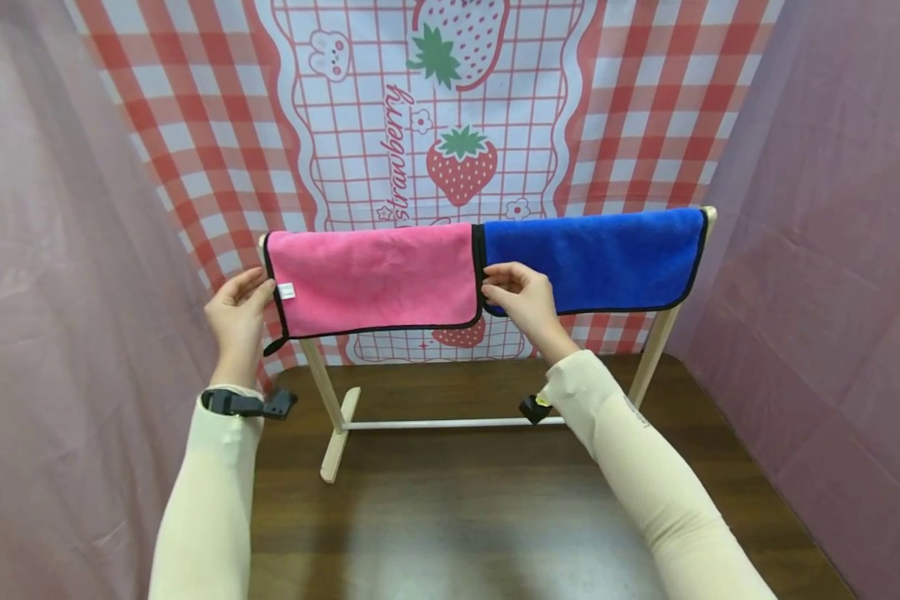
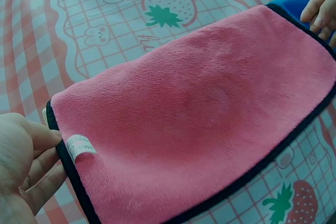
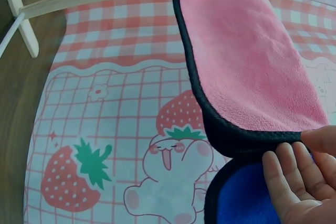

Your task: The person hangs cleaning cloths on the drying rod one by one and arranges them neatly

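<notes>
A pink towel (image 1: 375,279) with black edging and a small white tag (image 1: 287,291) hangs folded over the top of a wooden rack (image 1: 333,387). My left hand (image 1: 239,312) pinches its left edge between thumb and fingers, close to the tag. At the opposite end, my right hand (image 1: 523,298) pinches the pink towel's black right edge, with the thumb (image 3: 319,139) toward the pink side and the fingers (image 3: 294,169) over the blue. A blue towel (image 1: 600,258) hangs beside it on the right, the two borders meeting by my right hand.
The rack stands on a brown wooden table (image 1: 450,517), with a white lower bar (image 1: 450,423) and a wooden foot (image 1: 341,433). Behind it hangs a strawberry-print checked cloth (image 1: 622,108). Pink curtains (image 1: 825,250) flank both sides.
</notes>
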Demonstrator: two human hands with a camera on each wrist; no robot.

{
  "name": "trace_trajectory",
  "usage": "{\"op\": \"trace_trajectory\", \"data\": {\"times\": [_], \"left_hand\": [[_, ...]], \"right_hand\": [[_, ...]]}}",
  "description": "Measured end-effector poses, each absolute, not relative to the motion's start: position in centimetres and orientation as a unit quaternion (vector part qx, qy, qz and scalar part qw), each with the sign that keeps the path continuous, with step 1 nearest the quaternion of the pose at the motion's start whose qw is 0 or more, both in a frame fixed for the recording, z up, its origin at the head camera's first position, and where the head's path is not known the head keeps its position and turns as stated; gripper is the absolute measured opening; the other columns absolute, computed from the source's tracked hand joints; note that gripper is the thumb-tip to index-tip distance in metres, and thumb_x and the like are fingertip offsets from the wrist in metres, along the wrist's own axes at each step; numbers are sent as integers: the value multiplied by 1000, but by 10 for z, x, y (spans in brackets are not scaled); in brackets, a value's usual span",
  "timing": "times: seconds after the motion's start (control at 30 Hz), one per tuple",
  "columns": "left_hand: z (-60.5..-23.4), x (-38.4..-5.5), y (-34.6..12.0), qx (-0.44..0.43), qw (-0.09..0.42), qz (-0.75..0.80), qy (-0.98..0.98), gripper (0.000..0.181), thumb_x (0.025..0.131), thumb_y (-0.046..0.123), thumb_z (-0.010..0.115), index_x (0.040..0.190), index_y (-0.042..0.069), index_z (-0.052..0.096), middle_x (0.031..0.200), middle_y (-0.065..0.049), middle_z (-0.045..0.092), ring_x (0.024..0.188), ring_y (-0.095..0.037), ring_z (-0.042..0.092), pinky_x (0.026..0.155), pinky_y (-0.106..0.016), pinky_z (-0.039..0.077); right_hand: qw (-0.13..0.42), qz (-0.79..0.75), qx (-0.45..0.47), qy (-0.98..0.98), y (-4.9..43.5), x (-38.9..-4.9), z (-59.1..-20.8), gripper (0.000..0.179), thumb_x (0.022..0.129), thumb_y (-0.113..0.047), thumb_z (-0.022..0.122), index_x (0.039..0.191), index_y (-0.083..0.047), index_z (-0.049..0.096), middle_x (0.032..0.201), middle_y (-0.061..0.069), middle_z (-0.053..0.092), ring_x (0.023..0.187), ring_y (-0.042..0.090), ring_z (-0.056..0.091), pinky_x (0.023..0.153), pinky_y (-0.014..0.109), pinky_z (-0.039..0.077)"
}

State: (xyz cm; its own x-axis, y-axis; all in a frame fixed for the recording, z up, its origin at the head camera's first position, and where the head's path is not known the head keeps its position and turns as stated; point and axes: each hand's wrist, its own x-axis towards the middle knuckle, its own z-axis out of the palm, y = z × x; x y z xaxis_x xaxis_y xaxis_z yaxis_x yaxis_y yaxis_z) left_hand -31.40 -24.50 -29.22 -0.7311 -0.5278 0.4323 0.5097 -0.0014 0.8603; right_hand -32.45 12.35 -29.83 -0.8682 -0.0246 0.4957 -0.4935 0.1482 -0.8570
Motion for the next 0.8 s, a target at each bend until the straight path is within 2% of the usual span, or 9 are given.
{"op": "trace_trajectory", "data": {"times": [0.17, 0.43, 0.67, 0.8], "left_hand": [[-304, -305, -241, 0, 368, -709, -602, 27, 86, -9, 69, 113, -14, 66, 83, 8, 70, 74, -6, 63, 71, -16, 54], [-331, -299, -227, -36, 334, -771, -541, 24, 85, -16, 67, 109, -16, 67, 86, -2, 74, 74, -8, 67, 67, -18, 57], [-367, -289, -200, -47, 288, -778, -556, 22, 86, -16, 66, 100, -2, 75, 86, 3, 73, 79, -6, 67, 70, -18, 56], [-389, -284, -182, -38, 243, -789, -562, 21, 86, -16, 64, 104, -7, 72, 86, 4, 73, 78, -7, 67, 72, -19, 57]], "right_hand": [[179, 607, 178, -753, 131, -319, -309, 26, 89, 0, 71, 114, 8, 67, 100, 25, 69, 75, 2, 65, 71, 18, 56], [171, 592, 180, -767, 144, -309, -328, 24, 89, 0, 71, 112, 9, 68, 98, 24, 70, 75, 3, 65, 70, 17, 54], [172, 603, 171, -760, 152, -300, -352, 25, 87, 3, 71, 110, 13, 67, 97, 26, 69, 75, 3, 63, 69, 16, 54], [180, 601, 168, -760, 155, -293, -367, 24, 86, 4, 71, 108, 12, 68, 95, 26, 70, 75, 5, 63, 67, 15, 53]]}}
